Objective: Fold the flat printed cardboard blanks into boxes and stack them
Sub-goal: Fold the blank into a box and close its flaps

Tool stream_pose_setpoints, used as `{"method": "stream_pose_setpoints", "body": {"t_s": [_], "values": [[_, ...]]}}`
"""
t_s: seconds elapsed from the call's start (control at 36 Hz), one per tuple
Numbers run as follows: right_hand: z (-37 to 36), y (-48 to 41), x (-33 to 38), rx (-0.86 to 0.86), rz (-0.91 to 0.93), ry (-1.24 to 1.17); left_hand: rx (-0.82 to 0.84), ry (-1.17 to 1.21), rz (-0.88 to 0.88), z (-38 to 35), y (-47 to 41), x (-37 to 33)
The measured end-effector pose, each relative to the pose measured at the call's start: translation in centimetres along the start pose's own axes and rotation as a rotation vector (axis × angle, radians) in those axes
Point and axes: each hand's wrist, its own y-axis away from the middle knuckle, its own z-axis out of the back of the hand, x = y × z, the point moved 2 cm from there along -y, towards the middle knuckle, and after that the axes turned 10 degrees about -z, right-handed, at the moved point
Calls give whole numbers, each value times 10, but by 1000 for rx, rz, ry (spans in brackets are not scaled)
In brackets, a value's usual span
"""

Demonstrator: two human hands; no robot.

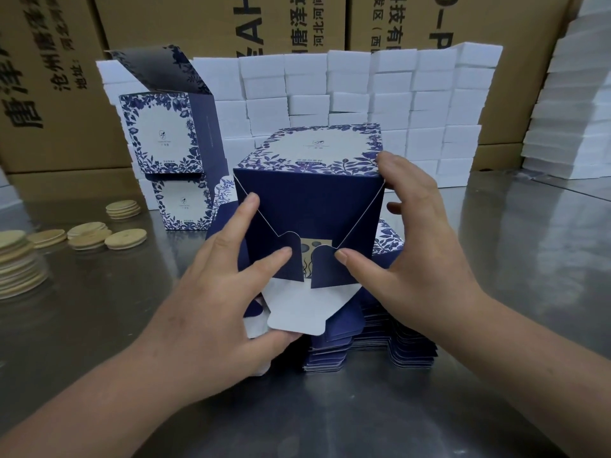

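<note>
Half-formed navy cardboard box w/ blue-and-white floral print [310,200] lies on its side on the stack of flat navy printed blanks [380,345], btm end facing me. That way I can see the closing flaps, and the stack props it at working height.

My left hand [211,292] is spread, not clamped. Two straight fingers press the L navy side flap flat, and the thumb sits under the white rounded tuck tongue [294,312], prob ready to lift it. My right hand [406,259] grips the box: thumb pushes the R side flap in at the centre, fingers wrap the R edge up to the top corner so it doesn't slide or fall flat. The flaps nearly meet, and the tongue isn't tucked, so the btm isn't locked yet.

Two finished floral boxes [162,143] sit stacked back L on the steel table [496,242], top one w/ its lid flap up. They're near enough to add to, I'd say.

Hidden:
- The box's far end & underside are out of sight.
- A beige printed patch shows in the gap btwn the flaps; can't read it.
- The blanks are mostly covered, so no count.
- Pale round wooden discs [125,239] lie at L, and the nearest pile is cut by the frame.
- The wall of white blocks [350,87] behind could be foam or cartons; can't tell.
- The lettering on the brown shipping cartons [49,94] is cropped.
</note>
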Motion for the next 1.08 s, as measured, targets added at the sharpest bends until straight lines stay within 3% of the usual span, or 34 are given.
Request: {"method": "stream_pose_setpoints", "body": {"t_s": [0.22,0.53,0.72,0.97,1.08], "values": [[0,-1,0,-23,31,13,-121,217,88,3,-1,-2],[-2,4,7,36,81,1,-262,239,239,4,-2,4],[-4,6,8,112,94,-8,-464,365,359,1,0,13],[-9,8,10,141,86,2,-365,237,372,10,-4,9],[-13,12,11,224,-26,-85,-364,217,352,10,-4,10]]}}
